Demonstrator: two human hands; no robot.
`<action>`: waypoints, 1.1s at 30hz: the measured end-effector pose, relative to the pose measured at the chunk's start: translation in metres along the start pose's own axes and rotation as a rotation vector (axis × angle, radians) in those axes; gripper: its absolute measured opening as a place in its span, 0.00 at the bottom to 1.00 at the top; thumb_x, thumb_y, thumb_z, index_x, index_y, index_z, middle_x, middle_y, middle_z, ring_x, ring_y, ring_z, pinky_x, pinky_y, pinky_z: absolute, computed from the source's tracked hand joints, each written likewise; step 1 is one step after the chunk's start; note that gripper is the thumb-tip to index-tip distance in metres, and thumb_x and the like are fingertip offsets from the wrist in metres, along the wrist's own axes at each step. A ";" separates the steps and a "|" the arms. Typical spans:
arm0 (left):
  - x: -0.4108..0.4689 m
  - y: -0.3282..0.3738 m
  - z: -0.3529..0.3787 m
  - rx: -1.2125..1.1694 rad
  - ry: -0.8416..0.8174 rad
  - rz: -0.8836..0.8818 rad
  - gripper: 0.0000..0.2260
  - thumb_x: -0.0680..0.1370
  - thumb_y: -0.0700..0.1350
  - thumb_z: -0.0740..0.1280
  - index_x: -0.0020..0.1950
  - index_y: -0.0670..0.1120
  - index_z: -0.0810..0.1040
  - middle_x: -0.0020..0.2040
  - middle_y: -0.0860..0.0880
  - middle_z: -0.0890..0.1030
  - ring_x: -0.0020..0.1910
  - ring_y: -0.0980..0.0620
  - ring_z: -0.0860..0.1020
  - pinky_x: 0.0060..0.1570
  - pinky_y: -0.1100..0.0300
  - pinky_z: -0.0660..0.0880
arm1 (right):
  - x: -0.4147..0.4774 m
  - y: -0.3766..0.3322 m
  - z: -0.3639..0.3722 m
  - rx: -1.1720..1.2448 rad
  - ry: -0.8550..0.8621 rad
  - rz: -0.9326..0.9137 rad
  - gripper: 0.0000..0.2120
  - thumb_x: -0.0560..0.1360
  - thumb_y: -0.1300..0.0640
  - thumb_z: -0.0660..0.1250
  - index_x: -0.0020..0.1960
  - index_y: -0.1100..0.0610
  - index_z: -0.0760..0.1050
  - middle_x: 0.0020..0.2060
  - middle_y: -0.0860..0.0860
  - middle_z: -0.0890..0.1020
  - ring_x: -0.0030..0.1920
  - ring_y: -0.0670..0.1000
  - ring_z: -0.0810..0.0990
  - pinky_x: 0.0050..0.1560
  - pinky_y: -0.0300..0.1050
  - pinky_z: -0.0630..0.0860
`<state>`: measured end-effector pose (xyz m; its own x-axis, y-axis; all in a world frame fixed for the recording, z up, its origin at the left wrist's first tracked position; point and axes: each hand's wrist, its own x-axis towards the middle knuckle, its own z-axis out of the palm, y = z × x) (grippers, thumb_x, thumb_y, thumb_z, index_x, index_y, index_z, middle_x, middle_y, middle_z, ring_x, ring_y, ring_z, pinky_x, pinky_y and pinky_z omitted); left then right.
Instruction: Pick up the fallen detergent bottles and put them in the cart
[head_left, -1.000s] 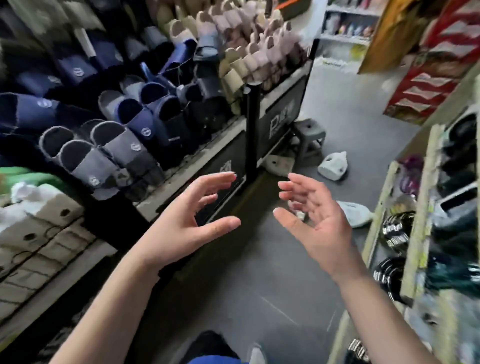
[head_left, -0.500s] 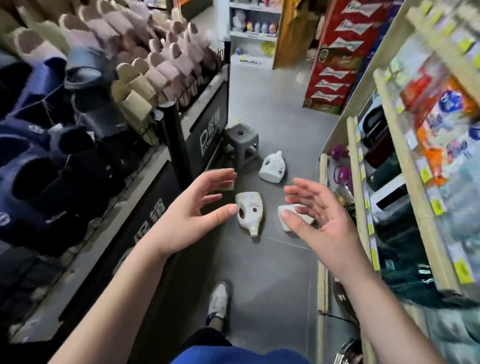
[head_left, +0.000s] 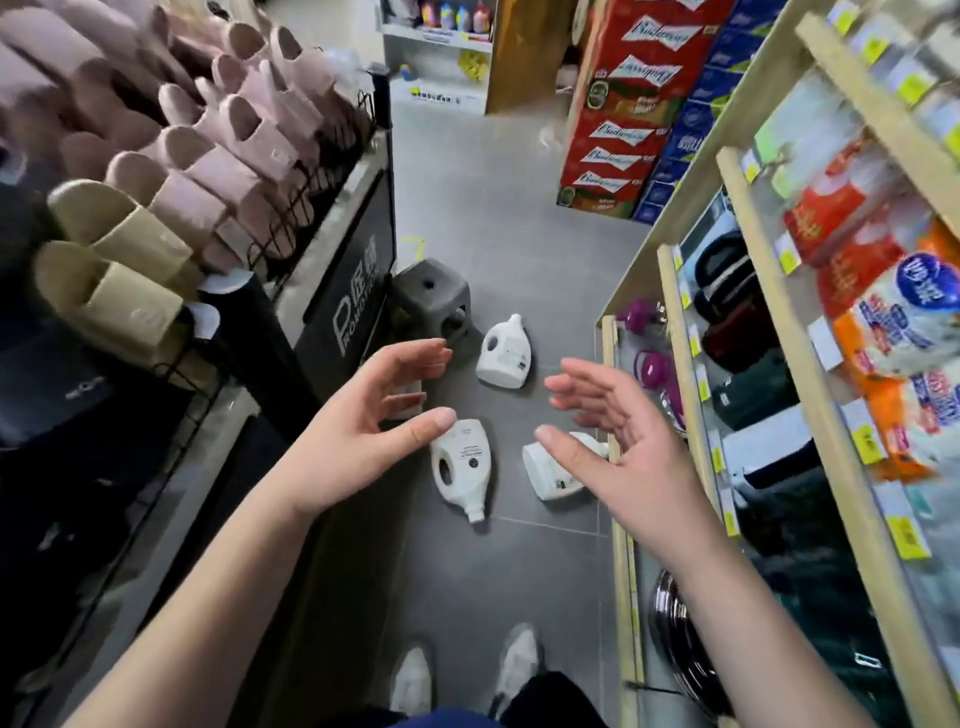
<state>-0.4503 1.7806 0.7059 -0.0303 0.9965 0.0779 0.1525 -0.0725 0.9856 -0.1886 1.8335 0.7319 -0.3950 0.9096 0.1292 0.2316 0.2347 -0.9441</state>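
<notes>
A: Slipper rack (head_left: 171, 171) at nine o'clock, slid aside since a second ago; aisle floor (head_left: 483, 218) now straight ahead

B: Meaning for the job?

A: Walked closer. Only two white jugs glimpsed far off a second ago, three plain now. Left hand (head_left: 363, 415) raised at eleven o'clock, fingers spread, holding nothing, same pose as before

B: And the jugs?

A: Near bottle (head_left: 462, 467) on its side at twelve o'clock, cap toward the shoes (head_left: 514, 670), just past the left thumb. Far bottle (head_left: 504, 353) at twelve o'clock, further out, just beside a grey stool (head_left: 431, 301). Third bottle (head_left: 550, 473) at one o'clock, half hidden behind the right hand (head_left: 618, 441), close to the shelf (head_left: 670, 332) base

B: Right hand?

A: Open too, palm inward, empty

B: Cart?

A: Nowhere in view. Probably a bend down next, near bottle first; none lifted yet, so task barely begun
</notes>
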 end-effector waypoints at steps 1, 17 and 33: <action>0.014 -0.003 0.001 0.000 -0.002 -0.008 0.33 0.73 0.62 0.76 0.74 0.53 0.73 0.72 0.52 0.78 0.75 0.52 0.74 0.73 0.44 0.72 | 0.011 0.006 -0.004 0.006 0.002 0.009 0.26 0.74 0.61 0.78 0.69 0.49 0.75 0.60 0.43 0.84 0.63 0.46 0.82 0.66 0.43 0.76; 0.181 -0.128 0.030 -0.012 0.306 -0.356 0.28 0.76 0.51 0.76 0.74 0.48 0.73 0.69 0.52 0.80 0.70 0.59 0.77 0.70 0.57 0.76 | 0.233 0.170 -0.021 -0.060 -0.234 0.192 0.25 0.74 0.57 0.79 0.67 0.42 0.74 0.59 0.41 0.84 0.61 0.43 0.82 0.67 0.41 0.75; 0.178 -0.674 0.158 -0.026 0.702 -1.206 0.50 0.71 0.59 0.81 0.81 0.38 0.59 0.78 0.37 0.69 0.77 0.40 0.69 0.77 0.51 0.66 | 0.318 0.631 0.173 -0.461 -0.712 0.263 0.31 0.73 0.49 0.79 0.72 0.50 0.73 0.61 0.50 0.83 0.61 0.49 0.81 0.65 0.41 0.75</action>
<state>-0.4024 2.0132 0.0315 -0.6122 0.2160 -0.7606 -0.3401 0.7965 0.4999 -0.3218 2.2118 0.1253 -0.7024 0.5605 -0.4388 0.6671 0.3033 -0.6804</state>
